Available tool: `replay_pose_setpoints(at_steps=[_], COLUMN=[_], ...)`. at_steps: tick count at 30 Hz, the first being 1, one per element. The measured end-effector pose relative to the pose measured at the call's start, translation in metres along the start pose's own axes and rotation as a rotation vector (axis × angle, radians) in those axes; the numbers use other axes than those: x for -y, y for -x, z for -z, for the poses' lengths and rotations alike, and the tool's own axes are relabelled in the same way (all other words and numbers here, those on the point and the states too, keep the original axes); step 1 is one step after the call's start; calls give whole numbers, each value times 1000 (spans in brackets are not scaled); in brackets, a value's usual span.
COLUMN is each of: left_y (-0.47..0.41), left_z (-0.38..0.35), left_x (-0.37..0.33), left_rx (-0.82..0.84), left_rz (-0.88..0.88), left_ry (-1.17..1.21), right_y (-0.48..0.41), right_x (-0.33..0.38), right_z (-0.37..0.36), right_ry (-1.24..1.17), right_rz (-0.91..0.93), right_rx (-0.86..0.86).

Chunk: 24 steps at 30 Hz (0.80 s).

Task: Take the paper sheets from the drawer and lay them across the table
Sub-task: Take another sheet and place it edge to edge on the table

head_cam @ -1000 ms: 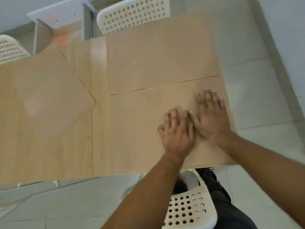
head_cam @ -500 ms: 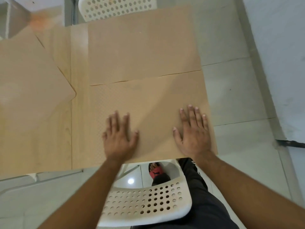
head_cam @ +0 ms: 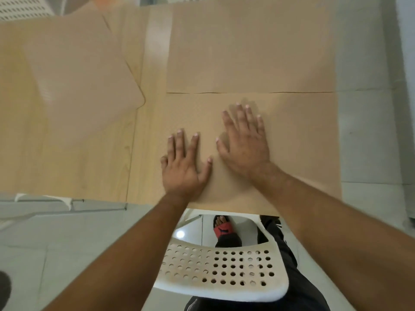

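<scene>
Nearest the camera, a white perforated chair [head_cam: 224, 277] sits at the near edge of the tabletop [head_cam: 89, 158]. Just beyond it, the left hand [head_cam: 184, 167] and right hand [head_cam: 244, 149] lie flat side by side. Their fingers are straight and spread, pressing the near paper sheet [head_cam: 303, 142] onto the wood, probably to smooth it. Farther on, a second sheet [head_cam: 247, 52] meets its far edge, and a third sheet [head_cam: 78, 63] lies skewed at far left.

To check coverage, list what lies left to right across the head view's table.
Angled paper sheet → bare table strip → left hand → right hand, both flat on the near sheet → tiled floor.
</scene>
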<state>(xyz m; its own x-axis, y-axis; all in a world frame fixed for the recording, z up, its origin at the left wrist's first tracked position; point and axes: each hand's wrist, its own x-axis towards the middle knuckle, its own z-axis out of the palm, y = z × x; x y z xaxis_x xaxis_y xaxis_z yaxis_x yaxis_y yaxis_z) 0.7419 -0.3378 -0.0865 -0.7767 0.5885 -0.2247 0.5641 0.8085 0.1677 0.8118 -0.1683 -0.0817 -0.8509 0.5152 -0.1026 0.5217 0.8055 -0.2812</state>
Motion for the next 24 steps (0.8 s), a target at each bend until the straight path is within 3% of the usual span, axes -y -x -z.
replay_pose_setpoints(at_steps=[11,15,24], left_y=[-36,-81,-82], left_z=[7,17,15], left_x=[-8,-20,-25], left_rx=[67,20,1], left_rz=[46,50,83], left_ry=[76,115,56], right_y=[-17,-17,-16], right_x=[-10,-8,-23], right_z=[-16,-18,-15], right_ry=[127,126,76], right_rz=[49,43,-9], right_rx=[-17,-39,-52])
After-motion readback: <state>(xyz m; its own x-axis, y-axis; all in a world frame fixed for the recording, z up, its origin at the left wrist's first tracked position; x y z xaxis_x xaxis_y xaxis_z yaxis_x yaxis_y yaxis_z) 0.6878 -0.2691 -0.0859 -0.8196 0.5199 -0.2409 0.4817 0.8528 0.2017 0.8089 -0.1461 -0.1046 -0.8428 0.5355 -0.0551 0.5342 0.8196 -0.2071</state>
